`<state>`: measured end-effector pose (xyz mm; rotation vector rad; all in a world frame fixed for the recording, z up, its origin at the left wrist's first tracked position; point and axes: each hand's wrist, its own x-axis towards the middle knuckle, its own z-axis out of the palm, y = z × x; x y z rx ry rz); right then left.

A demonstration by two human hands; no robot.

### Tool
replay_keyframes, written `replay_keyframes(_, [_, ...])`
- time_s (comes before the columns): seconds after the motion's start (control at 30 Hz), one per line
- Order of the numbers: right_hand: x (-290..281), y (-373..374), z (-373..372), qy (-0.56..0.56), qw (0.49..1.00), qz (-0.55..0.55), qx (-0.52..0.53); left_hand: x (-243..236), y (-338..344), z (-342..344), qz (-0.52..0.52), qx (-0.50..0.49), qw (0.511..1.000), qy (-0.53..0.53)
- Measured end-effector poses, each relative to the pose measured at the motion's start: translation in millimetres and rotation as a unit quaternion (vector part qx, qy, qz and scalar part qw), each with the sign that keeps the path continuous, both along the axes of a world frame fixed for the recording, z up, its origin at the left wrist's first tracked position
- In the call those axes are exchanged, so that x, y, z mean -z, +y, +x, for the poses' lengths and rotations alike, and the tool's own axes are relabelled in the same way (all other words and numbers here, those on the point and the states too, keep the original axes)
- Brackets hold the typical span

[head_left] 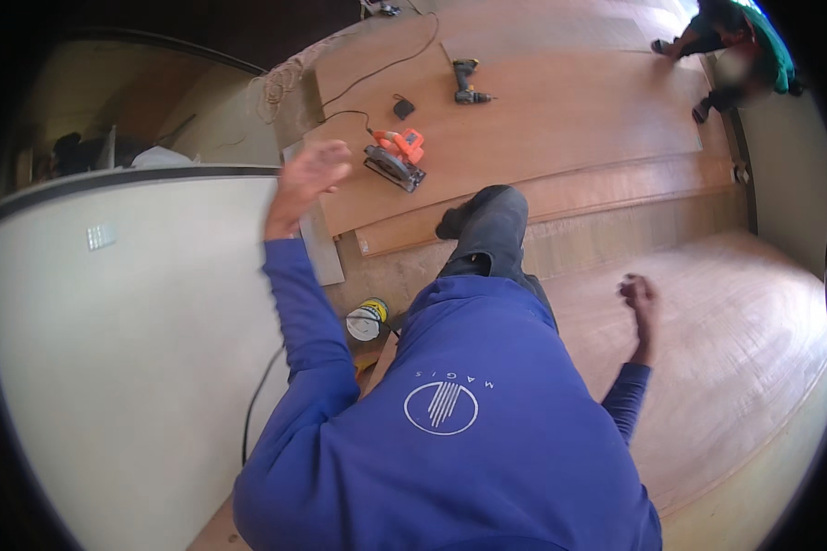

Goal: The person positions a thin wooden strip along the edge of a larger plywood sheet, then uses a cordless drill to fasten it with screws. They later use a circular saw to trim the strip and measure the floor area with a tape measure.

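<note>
My left hand (312, 174) is raised beside the low white wall, slightly blurred, with its fingers stretched and nothing seen in it. In the picture it lies next to an orange corded circular saw (399, 158) resting on a wooden sheet (533, 115). Over another wooden sheet (708, 340) on the right hangs my right hand (643, 301), its fingers curled loosely and no object showing in them. Beyond the saw are a small black tape measure (403, 107) and a yellow-and-black cordless drill (469, 83), both on the sheet.
The white half-height wall (129, 340) runs along my left. A tub with a white lid (365, 321) stands near my leg, close to a black cable (257, 404). Another power cord (386, 62) crosses the sheets. At the far right a person in green (749, 55) crouches.
</note>
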<state>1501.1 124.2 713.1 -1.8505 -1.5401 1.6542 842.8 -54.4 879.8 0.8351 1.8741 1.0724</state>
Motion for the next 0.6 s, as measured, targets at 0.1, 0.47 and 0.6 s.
replay_keyframes(0.1, [-105.4, 83.4, 11.2, 0.116, 0.980, 0.160, -0.030, -196.2, -84.7, 32.5, 0.210, 0.214, 0.937, 0.181])
replay_keyframes(0.47, [-183.3, 203.4, -142.4, 0.284, 0.905, 0.266, -0.173, -331.5, -241.0, 221.4, 0.657, 0.137, 0.688, 0.276])
replay_keyframes(0.6, [-50.0, 161.9, -225.5, 0.316, 0.915, 0.104, -0.226, -255.1, -190.6, 163.5, 0.667, 0.007, 0.718, 0.198])
